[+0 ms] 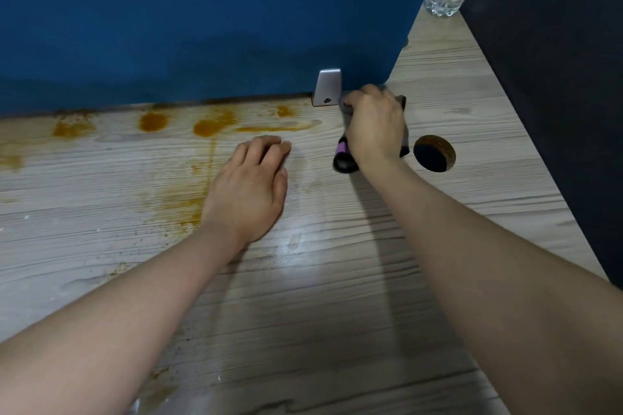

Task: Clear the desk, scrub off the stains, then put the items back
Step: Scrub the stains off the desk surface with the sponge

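Scrubbing step under way | your right hand (374,123) grips a dark brush with a purple band (344,153) near the surface's (337,296) back edge by the grey bracket (327,87) | left hand (251,185) flat, fingers relaxed | orange stains (209,126) along back edge | next, judged: work leftward.

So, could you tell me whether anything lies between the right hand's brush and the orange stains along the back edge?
Nothing visible does: bare desk separates the brush in the right hand from the stains; the left hand rests nearer the camera.
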`<action>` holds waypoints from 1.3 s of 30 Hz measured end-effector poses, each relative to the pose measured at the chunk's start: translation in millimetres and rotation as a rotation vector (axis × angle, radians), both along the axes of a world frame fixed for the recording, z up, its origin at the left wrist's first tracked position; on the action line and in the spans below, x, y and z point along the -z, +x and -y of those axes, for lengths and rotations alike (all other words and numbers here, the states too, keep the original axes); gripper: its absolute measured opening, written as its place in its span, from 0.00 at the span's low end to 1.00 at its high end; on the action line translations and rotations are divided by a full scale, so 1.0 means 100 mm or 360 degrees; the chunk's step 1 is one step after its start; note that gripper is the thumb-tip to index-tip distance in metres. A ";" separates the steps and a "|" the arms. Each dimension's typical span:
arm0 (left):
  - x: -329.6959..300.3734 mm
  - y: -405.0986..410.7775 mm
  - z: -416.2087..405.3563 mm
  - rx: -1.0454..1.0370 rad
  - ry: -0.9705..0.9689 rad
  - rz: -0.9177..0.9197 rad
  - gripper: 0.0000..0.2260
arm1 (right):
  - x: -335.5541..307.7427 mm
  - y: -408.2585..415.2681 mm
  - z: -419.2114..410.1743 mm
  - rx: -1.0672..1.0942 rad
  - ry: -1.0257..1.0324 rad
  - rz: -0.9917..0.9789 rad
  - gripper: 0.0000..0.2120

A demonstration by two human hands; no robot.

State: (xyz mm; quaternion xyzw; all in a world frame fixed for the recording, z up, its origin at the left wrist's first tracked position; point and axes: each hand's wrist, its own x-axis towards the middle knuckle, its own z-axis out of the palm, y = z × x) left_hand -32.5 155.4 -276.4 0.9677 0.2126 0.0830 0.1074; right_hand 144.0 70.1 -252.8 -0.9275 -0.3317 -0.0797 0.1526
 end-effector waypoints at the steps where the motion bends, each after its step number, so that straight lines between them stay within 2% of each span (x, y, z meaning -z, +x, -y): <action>1: 0.00 0.00 0.01 -0.0001 -0.0001 0.0004 0.21 | 0.01 -0.02 0.06 -0.0066 -0.0012 -0.0006 0.15; 5: -0.01 -0.01 0.01 -0.0002 0.0004 0.0005 0.21 | 0.02 -0.06 0.26 -0.0206 -0.0094 0.0032 0.14; 11: -0.01 -0.01 -0.01 0.0000 -0.0005 0.0009 0.21 | -0.02 0.14 0.05 -0.0002 -0.0089 0.0021 0.14; 19: 0.00 -0.01 -0.01 0.0009 -0.0022 0.0037 0.20 | 0.06 -0.17 0.16 -0.0205 -0.0146 0.0085 0.13; 24: -0.02 -0.02 -0.02 0.0028 -0.0101 0.0025 0.19 | 0.06 -0.29 0.13 -0.0040 -0.0206 0.0015 0.16; 28: -0.11 -0.03 -0.11 0.0092 -0.0364 0.0052 0.18 | 0.02 -0.31 0.09 -0.0012 -0.0257 -0.0034 0.18; 33: -0.25 -0.31 -0.45 0.0017 -0.0264 0.0079 0.17 | -0.03 -0.49 -0.05 0.0145 -0.0153 -0.0074 0.17; 39: -0.17 -0.79 -0.88 -0.0073 -0.0133 -0.0067 0.17 | 0.00 -0.91 -0.54 -0.0225 -0.0225 -0.0100 0.16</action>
